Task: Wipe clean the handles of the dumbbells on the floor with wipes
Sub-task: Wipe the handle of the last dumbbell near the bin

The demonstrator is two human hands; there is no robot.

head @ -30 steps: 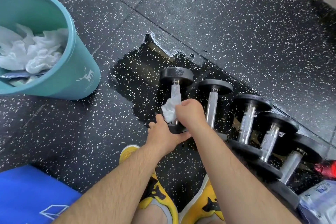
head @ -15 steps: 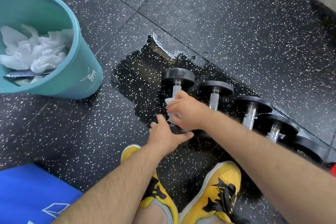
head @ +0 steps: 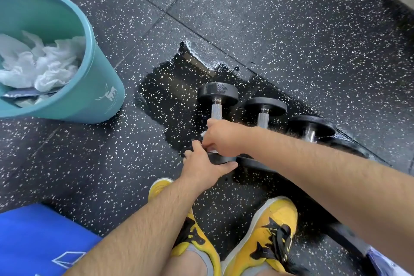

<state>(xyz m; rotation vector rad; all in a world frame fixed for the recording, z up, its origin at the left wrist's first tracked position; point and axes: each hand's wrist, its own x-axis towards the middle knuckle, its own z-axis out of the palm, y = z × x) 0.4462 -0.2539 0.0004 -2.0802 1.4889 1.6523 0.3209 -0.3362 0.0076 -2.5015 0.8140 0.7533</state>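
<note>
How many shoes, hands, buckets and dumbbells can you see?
Shoes: 2
Hands: 2
Bucket: 1
Dumbbells: 3 plain to see; the arm may hide more
Total: 8

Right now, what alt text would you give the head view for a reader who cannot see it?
A person's right hand wraps a white wipe round the handle of the leftmost dumbbell on a black floor, while the left hand grips its near end. A teal bin of used wipes stands to the left.
</note>
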